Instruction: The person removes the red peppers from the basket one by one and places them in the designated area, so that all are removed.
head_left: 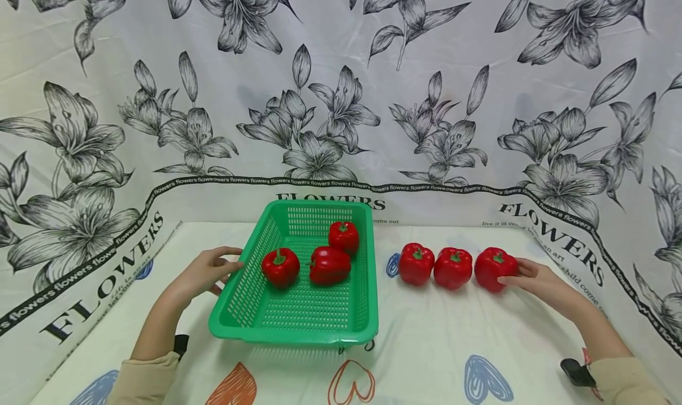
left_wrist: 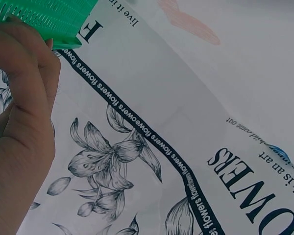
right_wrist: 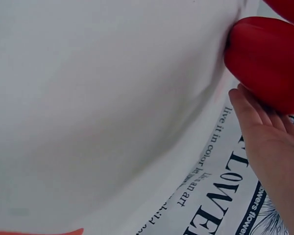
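Note:
A green plastic basket (head_left: 292, 335) stands left of centre in the head view with three red bell peppers inside, one of them lying on its side (head_left: 330, 266). My left hand (head_left: 205, 272) touches the basket's left rim from outside, fingers loosely bent. The left wrist view shows that hand (left_wrist: 27, 88) against the basket's edge (left_wrist: 63, 41), some fingertips hidden. Right of the basket, three more bell peppers stand in a row. My right hand (head_left: 540, 280) touches the rightmost bell pepper (head_left: 494, 269), thumb in front. Its fingers look nearly straight in the right wrist view, against the pepper (right_wrist: 269, 63).
The left (head_left: 415, 264) and middle (head_left: 453, 267) peppers of the row stand close together between basket and right hand. A white cloth with printed hearts (head_left: 487, 378) covers the table. Behind it hangs a flower-printed sheet (head_left: 319, 121).

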Tool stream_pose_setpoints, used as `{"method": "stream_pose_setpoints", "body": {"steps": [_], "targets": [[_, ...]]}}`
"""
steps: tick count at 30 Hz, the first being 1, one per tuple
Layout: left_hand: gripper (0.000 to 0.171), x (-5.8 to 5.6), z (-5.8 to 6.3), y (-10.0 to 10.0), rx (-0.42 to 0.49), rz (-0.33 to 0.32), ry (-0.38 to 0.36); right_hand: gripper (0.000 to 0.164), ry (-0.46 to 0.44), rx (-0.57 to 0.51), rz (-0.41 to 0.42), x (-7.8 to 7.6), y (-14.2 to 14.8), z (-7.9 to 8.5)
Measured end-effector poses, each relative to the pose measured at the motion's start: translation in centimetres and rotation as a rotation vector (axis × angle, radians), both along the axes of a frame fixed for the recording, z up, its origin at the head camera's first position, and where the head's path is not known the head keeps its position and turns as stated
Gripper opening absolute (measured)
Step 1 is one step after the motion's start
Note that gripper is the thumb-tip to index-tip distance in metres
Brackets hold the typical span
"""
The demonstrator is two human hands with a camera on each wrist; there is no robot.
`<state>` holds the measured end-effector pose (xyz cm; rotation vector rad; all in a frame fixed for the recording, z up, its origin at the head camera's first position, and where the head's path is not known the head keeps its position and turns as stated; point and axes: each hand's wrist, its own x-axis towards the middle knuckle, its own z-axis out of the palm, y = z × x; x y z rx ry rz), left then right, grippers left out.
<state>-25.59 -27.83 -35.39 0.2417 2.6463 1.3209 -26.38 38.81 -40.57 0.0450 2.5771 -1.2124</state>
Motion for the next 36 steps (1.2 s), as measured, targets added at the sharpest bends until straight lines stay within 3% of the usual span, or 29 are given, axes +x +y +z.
{"method": "stream_pose_setpoints", "body": {"steps": [9,15,31,36], "targets": [[0.058,0.0,-0.2,0.0,-0.007,0.002,-0.006,0.097,-0.034,0.008,0.018,1.0,0.7,-0.4],[0.058,-0.2,0.0,0.0,-0.004,-0.002,-0.003,0.096,0.008,-0.007,0.010,0.8,0.4,-0.5],[0.058,0.0,-0.1,0.1,-0.003,0.019,0.000,0.090,0.259,-0.167,-0.218,0.4,-2.7,1.3],[0.057,-0.1,-0.1,0.2,-0.011,0.023,0.004,0.090,0.297,-0.192,-0.271,0.2,-4.1,1.9]]}}
